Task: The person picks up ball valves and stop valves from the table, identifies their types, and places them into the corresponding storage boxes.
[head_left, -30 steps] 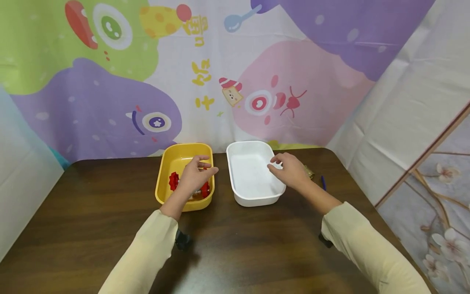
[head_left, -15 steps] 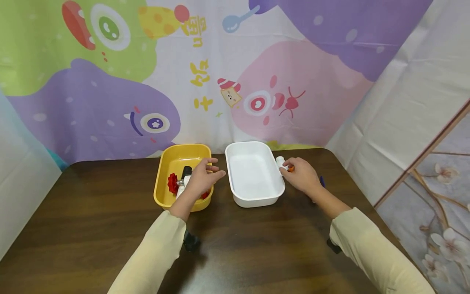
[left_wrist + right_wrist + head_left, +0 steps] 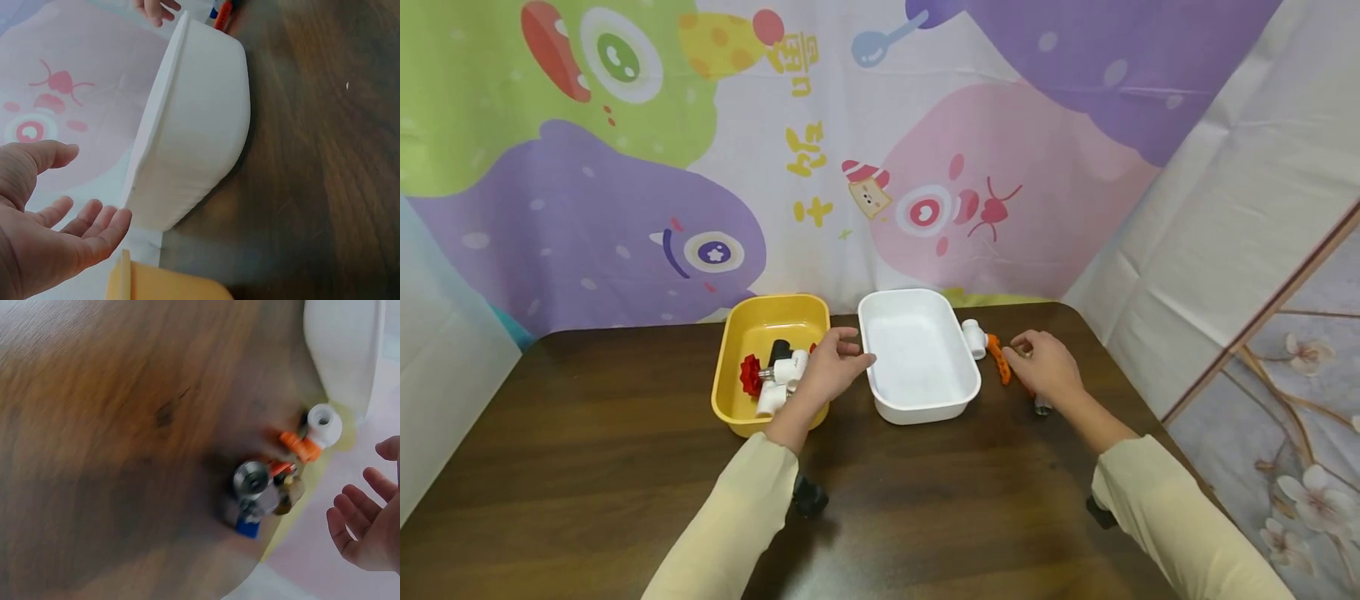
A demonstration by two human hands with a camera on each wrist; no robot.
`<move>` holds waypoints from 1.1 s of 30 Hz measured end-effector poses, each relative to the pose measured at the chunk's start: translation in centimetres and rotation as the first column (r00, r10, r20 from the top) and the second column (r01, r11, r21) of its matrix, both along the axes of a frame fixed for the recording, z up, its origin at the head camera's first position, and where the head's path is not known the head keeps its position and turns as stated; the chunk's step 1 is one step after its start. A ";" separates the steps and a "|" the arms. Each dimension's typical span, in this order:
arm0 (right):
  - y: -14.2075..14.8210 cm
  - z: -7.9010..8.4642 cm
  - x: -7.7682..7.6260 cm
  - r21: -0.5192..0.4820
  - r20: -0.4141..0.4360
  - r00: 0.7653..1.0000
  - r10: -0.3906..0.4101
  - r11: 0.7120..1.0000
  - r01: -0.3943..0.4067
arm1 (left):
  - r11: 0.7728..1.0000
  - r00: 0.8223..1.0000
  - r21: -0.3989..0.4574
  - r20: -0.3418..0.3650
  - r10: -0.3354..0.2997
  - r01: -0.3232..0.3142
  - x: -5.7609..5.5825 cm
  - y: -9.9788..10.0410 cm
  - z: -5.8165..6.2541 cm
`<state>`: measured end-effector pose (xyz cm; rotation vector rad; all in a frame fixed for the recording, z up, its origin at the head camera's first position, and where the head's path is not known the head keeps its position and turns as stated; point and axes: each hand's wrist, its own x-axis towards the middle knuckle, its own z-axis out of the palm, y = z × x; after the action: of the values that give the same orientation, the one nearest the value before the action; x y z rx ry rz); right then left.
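Two trays are seen side by side on the dark wooden tabletop (image 3: 587, 450), with the white tray (image 3: 917, 408) taken as the landmark. To its left, the yellow tray (image 3: 730, 400) is seen holding red, black and white pipe fittings (image 3: 778, 371); the left hand (image 3: 827, 371) is held over that tray's right edge, fingers relaxed and spread, nothing gripped. To the right of the white tray, a white valve with an orange handle (image 3: 987, 346) lies loose on the tabletop, just beside the tray wall. The right hand (image 3: 1045, 367) is held low beside it, fingers loosely curled; whether anything is pinched cannot be told from above. Judged from the layout, fittings appear grouped by tray for sorting. Only the right wrist view reveals a metal valve with a blue handle (image 3: 256, 497) close to the orange-handled one, and the right hand's fingers (image 3: 359, 519) apart and empty. The left wrist view shows the open palm (image 3: 44, 244) near the white tray's outer wall.
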<state>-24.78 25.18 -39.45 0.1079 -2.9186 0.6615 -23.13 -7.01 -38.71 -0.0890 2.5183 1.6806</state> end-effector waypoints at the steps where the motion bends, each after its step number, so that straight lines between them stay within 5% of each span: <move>1: 0.3 0.0 0.0 0.010 0.006 1.000 -0.007 1.000 0.007 | 1.000 1.000 0.005 0.003 0.003 -0.003 0.0 0.2 0.0; 14: 2.9 -1.2 0.4 0.056 0.064 0.995 -0.076 0.996 0.073 | 0.998 1.000 0.056 -0.010 0.015 -0.015 0.1 1.5 -0.8; 23: 4.7 -2.3 0.4 0.057 0.075 0.993 -0.095 0.994 0.090 | 1.000 0.999 -0.015 -0.040 0.007 -0.008 -0.1 2.3 -1.8; 33: 5.5 -3.1 0.4 0.109 0.218 0.965 -0.147 0.986 0.126 | 1.000 0.999 0.001 -0.027 0.024 -0.024 0.0 2.9 -2.7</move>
<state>-24.35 30.73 -42.55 -0.1684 -3.1378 0.5466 -23.11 -4.11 -41.45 -0.0977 2.5460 1.7030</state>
